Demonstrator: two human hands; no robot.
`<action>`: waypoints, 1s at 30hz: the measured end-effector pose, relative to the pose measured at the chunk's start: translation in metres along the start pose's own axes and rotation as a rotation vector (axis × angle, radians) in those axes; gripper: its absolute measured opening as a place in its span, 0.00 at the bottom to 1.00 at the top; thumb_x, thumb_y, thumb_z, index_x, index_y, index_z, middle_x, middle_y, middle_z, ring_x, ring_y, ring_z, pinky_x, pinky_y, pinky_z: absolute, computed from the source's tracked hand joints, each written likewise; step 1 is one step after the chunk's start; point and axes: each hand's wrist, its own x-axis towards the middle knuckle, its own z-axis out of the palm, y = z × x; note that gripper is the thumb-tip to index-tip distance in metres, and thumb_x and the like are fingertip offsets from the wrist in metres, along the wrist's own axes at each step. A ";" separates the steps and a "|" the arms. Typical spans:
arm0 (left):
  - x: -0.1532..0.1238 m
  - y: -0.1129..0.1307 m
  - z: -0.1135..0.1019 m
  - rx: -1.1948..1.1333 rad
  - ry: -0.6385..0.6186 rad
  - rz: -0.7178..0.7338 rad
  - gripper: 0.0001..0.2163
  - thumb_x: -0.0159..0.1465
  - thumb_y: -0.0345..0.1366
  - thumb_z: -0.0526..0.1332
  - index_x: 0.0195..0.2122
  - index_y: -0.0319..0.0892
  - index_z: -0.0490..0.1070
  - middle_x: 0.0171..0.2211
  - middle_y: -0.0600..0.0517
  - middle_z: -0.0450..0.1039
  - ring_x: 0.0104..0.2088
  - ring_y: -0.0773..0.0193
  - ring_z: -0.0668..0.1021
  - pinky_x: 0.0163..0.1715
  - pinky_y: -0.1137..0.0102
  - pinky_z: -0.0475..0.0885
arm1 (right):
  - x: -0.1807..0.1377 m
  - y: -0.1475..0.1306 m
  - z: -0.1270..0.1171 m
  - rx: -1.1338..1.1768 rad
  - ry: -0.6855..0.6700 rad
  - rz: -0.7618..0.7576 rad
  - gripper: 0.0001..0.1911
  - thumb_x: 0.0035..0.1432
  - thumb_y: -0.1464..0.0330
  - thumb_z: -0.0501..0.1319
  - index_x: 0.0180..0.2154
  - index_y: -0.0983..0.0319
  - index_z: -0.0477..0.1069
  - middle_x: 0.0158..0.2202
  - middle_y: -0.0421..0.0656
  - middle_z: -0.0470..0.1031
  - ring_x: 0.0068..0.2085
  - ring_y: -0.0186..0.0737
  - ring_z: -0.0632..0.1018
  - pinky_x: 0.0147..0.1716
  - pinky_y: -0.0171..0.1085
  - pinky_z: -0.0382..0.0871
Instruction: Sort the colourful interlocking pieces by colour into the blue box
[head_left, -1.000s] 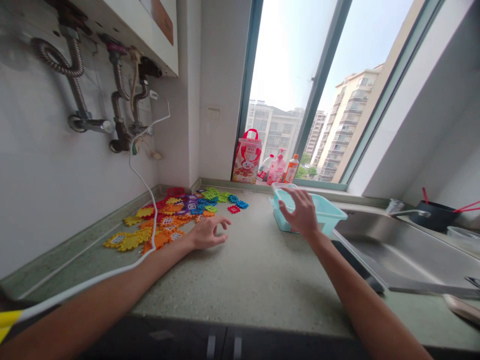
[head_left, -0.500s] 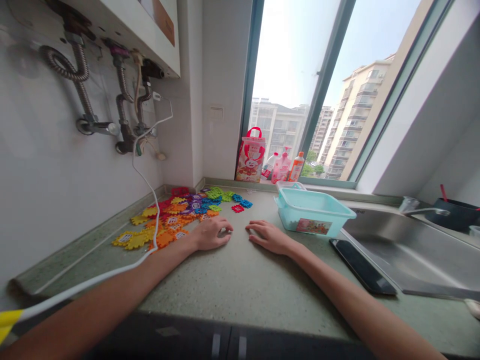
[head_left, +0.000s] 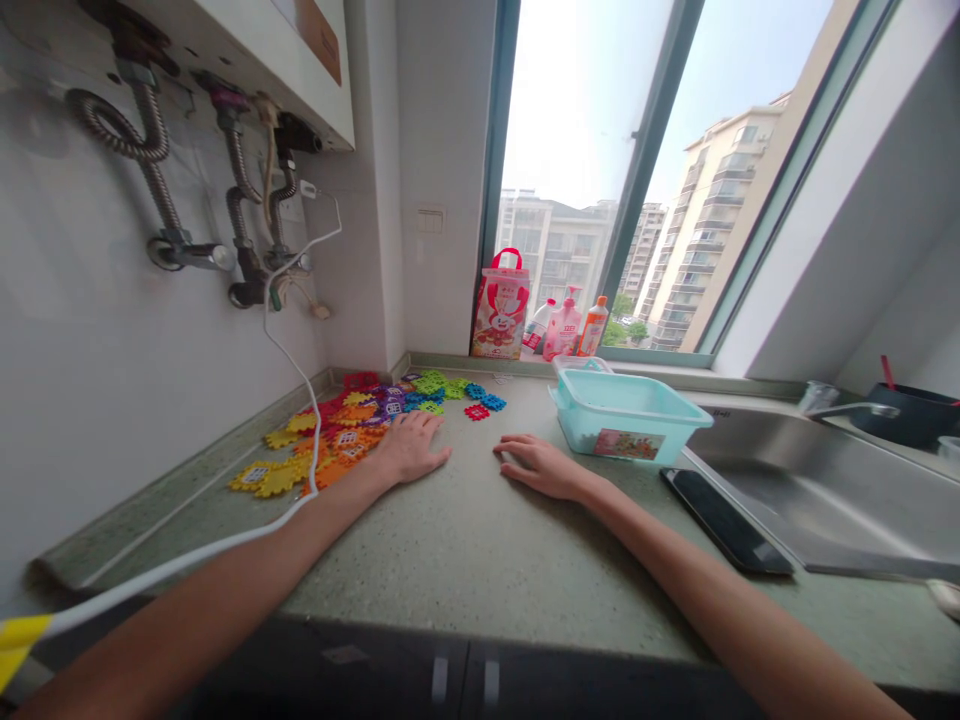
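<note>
Where the left hand [head_left: 410, 447] overlaps bright, toothed pieces [head_left: 360, 412], contact is unclear; its fingers lie slightly apart; a smooth white cord [head_left: 150, 579] hides some pieces; the right hand [head_left: 538, 467], fingers extended, thumb apart, rests on speckled counter [head_left: 465, 560] near a boxy tub [head_left: 577, 420], its inside mostly hidden.

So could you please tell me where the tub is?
In the head view, the tub stands on the counter, right of centre, beyond the right hand and beside the sink.
</note>
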 end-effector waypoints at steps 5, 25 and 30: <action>0.000 0.003 -0.001 0.029 -0.081 -0.039 0.27 0.69 0.53 0.58 0.63 0.42 0.70 0.64 0.41 0.71 0.63 0.45 0.71 0.66 0.50 0.56 | 0.001 -0.001 -0.001 -0.001 -0.019 0.005 0.23 0.69 0.58 0.60 0.60 0.59 0.75 0.65 0.55 0.71 0.64 0.54 0.74 0.65 0.53 0.66; -0.002 0.007 -0.011 0.281 -0.040 -0.070 0.26 0.68 0.58 0.55 0.44 0.39 0.79 0.47 0.37 0.77 0.50 0.43 0.75 0.55 0.50 0.61 | 0.000 0.003 0.000 0.006 -0.030 -0.002 0.24 0.70 0.57 0.59 0.61 0.59 0.74 0.66 0.54 0.70 0.65 0.53 0.73 0.66 0.51 0.65; -0.003 0.001 -0.019 0.331 -0.029 -0.104 0.21 0.68 0.53 0.58 0.46 0.40 0.78 0.43 0.38 0.79 0.48 0.43 0.76 0.56 0.49 0.59 | -0.001 0.004 0.000 0.011 -0.036 0.007 0.24 0.70 0.57 0.58 0.61 0.58 0.74 0.66 0.53 0.69 0.65 0.52 0.73 0.67 0.51 0.65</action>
